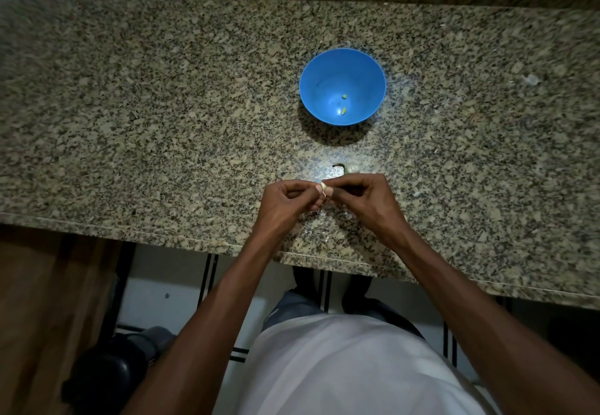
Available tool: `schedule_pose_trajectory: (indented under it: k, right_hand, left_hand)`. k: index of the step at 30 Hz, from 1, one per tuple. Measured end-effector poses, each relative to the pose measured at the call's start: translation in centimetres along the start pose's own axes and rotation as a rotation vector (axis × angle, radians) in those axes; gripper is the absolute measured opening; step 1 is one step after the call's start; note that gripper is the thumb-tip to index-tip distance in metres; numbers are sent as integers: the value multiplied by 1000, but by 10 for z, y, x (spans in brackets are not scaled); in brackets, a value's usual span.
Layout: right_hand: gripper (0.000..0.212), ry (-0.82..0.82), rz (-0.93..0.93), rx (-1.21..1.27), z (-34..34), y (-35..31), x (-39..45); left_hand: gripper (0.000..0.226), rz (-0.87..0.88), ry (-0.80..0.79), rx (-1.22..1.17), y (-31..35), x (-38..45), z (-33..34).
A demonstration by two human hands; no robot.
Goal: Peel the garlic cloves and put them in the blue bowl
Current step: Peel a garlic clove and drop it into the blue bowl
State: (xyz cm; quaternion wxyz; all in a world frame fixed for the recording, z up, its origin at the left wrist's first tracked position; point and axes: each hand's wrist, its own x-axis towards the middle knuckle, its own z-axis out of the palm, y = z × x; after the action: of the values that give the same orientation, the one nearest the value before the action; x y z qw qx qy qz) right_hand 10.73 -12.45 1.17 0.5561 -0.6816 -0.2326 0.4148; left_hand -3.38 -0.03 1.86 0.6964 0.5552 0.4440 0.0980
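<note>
1. Garlic clove [323, 185] sits pinched between both hands, held just above the near part of the granite counter [162, 122], close to the person's body. That position likely gives the eyes and nails the best working angle.

2. Left hand [290, 199] has its fingers curled in, thumb and fingertips clamped on one end of the clove. It looks like the anchor here, keeping the clove from spinning.

3. Right hand [355, 192] mirrors it, fingers curled, thumb nail pressed at the other side of the clove. Judging by the pose, this hand is the one picking at the papery skin.

4. Blue bowl [342, 87] stands farther back on the counter, well apart from the hands, straight ahead of them. It's within an easy forward reach, yet clear of falling skin.

5. Two small yellowish pieces [343, 103] lie on the bowl's bottom; probably peeled cloves already delivered, though they're too small to be sure.

6. Rest of the garlic [352, 168], a pale lump with a curved stem bit, lies on the counter just beyond the right hand's knuckles, parked handy for the next pick.

7. Verdict: peeling is mid-stream, with this clove not yet ready for the bowl.
</note>
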Motion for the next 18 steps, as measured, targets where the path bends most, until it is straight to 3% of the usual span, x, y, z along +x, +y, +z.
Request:
schedule_pose_trajectory:
  k: [8,18]
  right_hand:
    - [25,-20,54,88,5,8,-3]
    - [24,-46,200,318,2,12,-5]
  left_hand:
    - [13,21,73,117,-9,-1,11]
    - [19,-3,-63,52,-12,-3,4]
